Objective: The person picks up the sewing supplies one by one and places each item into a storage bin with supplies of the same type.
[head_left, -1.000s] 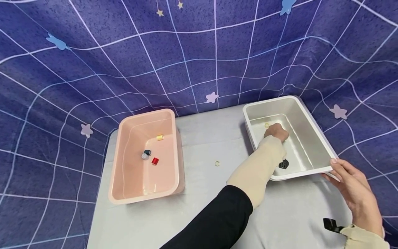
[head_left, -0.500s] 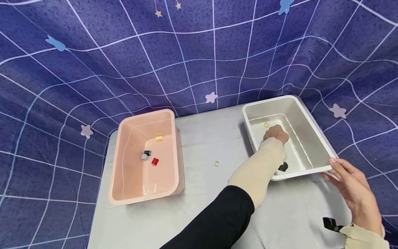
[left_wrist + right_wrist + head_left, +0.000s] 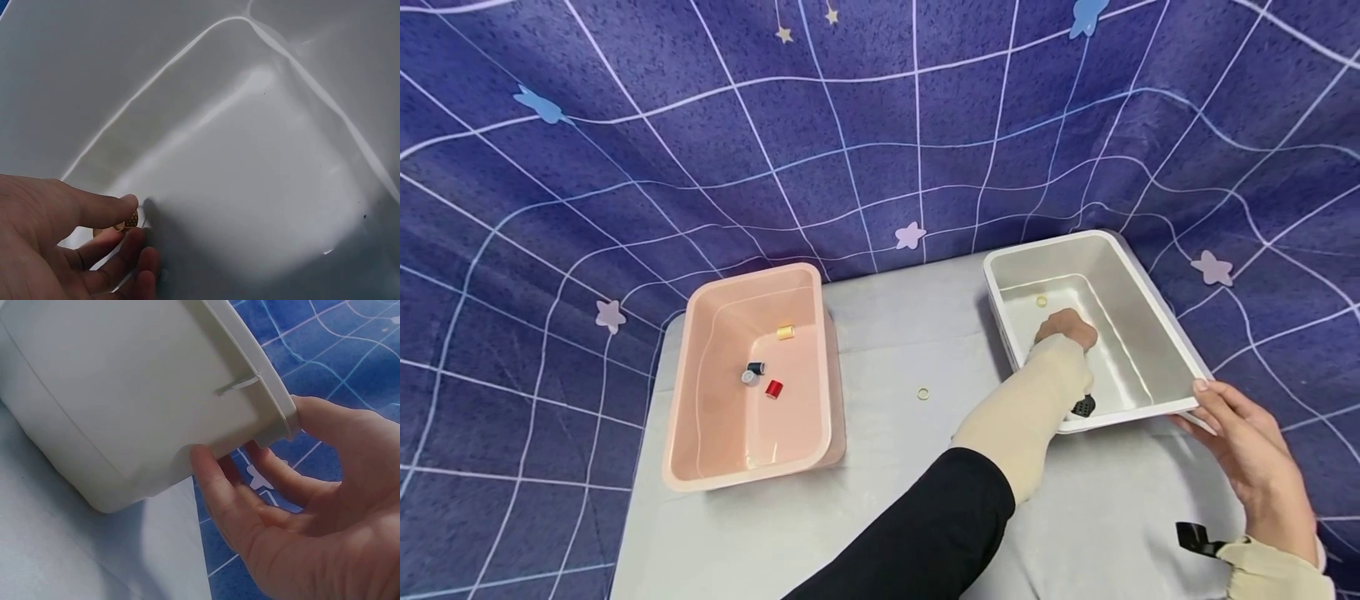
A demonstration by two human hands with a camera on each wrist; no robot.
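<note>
My left hand [image 3: 1066,327] reaches down into the white plastic bin [image 3: 1172,342] at the right. In the left wrist view the thumb and fingers of my left hand [image 3: 81,240] pinch a small gold dimpled thimble [image 3: 132,219], partly covered by the fingers, near the bin's floor. From above, the back of the hand hides it. A small gold ring [image 3: 1041,301] lies on the bin floor beyond that hand. My right hand [image 3: 1262,462] grips the bin's near right corner, thumb at the rim [image 3: 290,415] and fingers below it in the right wrist view.
A pink bin [image 3: 831,392] stands at the left, holding a yellow thread spool [image 3: 786,332], a red spool [image 3: 774,389], a dark spool [image 3: 756,367] and a white spool [image 3: 748,377]. Another gold ring [image 3: 922,393] lies on the grey tablecloth [image 3: 895,467]. A patterned blue curtain [image 3: 880,117] hangs behind.
Inside the white bin my left hand has shifted slightly toward the near side. The right hand keeps its grip on the corner, and the spools have not moved.
</note>
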